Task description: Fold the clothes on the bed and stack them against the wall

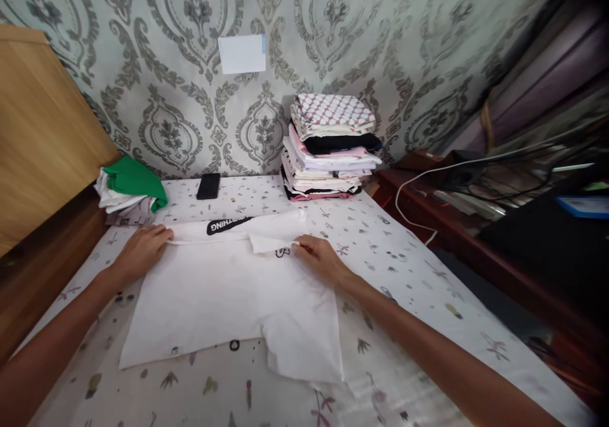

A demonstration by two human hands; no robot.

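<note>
A white T-shirt point(204, 300) lies on the patterned sheet, its far side folded over in a strip that shows a black patch with white letters. At the left end of that strip rests my left hand point(143, 249), fingers together on the fabric at the fold. My right hand point(320, 259) pinches the edge of the small folded-back sleeve, beside a small black print. The other sleeve point(299, 348) spreads toward me at the lower right of the shirt.
A tall stack of folded clothes point(330, 154) stands against the wall. Green and white clothes point(136, 186) lie at the back left, near a black phone point(208, 186). Wooden furniture point(47, 129) borders the left. A white cable point(404, 208) hangs by the dark red desk point(476, 262) at right.
</note>
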